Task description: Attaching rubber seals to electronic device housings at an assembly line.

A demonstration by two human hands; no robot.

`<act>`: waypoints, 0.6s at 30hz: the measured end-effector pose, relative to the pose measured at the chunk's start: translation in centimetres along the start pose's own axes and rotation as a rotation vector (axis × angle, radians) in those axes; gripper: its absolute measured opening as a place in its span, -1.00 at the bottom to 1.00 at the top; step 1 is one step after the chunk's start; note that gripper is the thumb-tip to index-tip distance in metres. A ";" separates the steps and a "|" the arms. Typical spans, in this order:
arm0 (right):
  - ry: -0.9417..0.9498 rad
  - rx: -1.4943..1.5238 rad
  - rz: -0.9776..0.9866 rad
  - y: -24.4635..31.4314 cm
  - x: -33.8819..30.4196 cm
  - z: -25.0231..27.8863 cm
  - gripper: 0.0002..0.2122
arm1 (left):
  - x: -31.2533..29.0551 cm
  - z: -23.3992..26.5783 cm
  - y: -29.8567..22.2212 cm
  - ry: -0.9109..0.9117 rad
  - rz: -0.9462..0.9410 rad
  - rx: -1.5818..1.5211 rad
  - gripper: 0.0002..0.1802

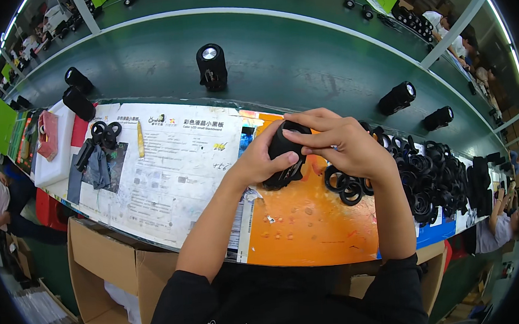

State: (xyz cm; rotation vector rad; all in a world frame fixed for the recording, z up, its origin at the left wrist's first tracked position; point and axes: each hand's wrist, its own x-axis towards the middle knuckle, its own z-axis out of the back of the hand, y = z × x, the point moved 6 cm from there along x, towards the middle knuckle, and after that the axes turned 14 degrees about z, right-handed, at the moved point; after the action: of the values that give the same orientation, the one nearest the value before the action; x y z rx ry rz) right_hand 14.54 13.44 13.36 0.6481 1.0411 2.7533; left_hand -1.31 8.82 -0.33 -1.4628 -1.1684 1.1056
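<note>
A long green belt (144, 55) runs across the back, with black speakers standing and lying on it. In front, a big white printed sheet (169, 162) lies beside a smaller orange sheet (312, 224). A heap of black rings (423, 174) sits on the right. The right hand (345, 145) lays its fingers on the black speaker; I can't tell if they pinch it. The left hand (265, 161) is wrapped around this black speaker (280, 142), which is above the orange sheet.
</note>
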 end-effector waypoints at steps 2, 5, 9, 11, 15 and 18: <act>0.025 -0.085 0.045 0.1 0.0 0.1 -0.42 | 0.1 -0.4 -0.5 0.007 0.034 0.011 0.13; 0.074 -0.154 0.115 0.6 0.2 0.6 -0.49 | -0.3 -1.1 -1.2 -0.019 0.083 0.011 -0.01; -0.033 -0.041 0.076 0.0 3.1 1.7 -0.69 | -0.5 -1.1 -1.1 -0.036 0.046 0.017 -0.08; -0.073 -0.007 0.126 -0.7 5.9 -0.1 -0.76 | -0.4 -1.1 -0.7 -0.032 0.050 0.045 -0.15; 0.240 -0.036 -0.084 -3.3 7.8 -5.2 -0.65 | -0.3 -1.3 0.8 -0.126 -0.077 0.022 -0.43; 0.266 -0.012 -0.116 -4.0 8.4 -5.7 -0.54 | 0.0 -0.7 0.2 -0.114 -0.087 0.057 -0.49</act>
State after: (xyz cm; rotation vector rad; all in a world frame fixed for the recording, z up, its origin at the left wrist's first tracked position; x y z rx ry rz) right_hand 4.36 15.25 9.80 0.2134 1.0711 2.7926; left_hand -0.56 8.70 -0.41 -1.3077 -1.2570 1.1652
